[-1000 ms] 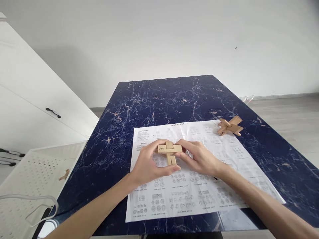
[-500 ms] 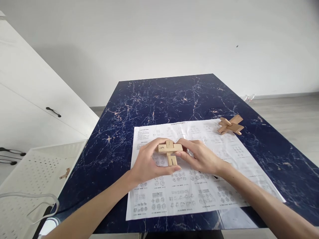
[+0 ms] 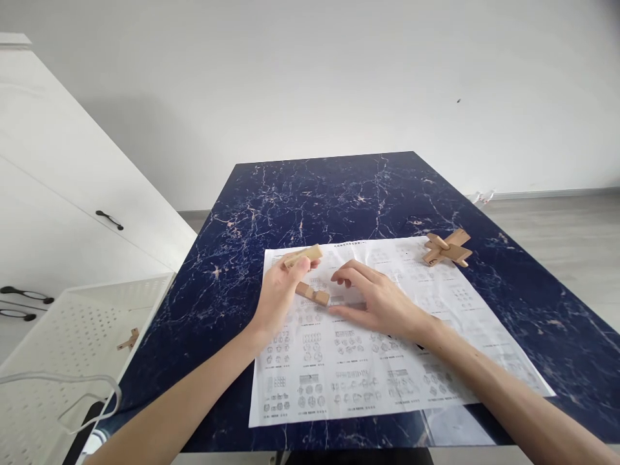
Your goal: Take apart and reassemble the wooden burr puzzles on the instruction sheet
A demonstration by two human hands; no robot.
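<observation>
My left hand (image 3: 278, 290) grips a notched wooden puzzle piece (image 3: 306, 256) between thumb and fingers, raised over the left part of a printed instruction sheet (image 3: 368, 407). Below it, another notched wooden puzzle piece (image 3: 314, 294) lies on the paper, partly covered by the left hand. My right hand (image 3: 380, 297) rests on the sheet with thumb and fingers apart and nothing between them. Its thumb tip is close to the right end of the lying piece; I cannot tell if they touch.
An assembled wooden cross-shaped puzzle (image 3: 446, 248) sits at the sheet's upper right corner. The sheet lies on a dark blue marbled table (image 3: 310, 200). At left, a white perforated surface (image 3: 43, 368) holds a small wooden piece (image 3: 128, 340) and a white cable (image 3: 62, 376).
The joined pieces held by both hands have come apart. One stays in my left hand, which has moved up and left; another now lies on the paper. My right hand has opened.
</observation>
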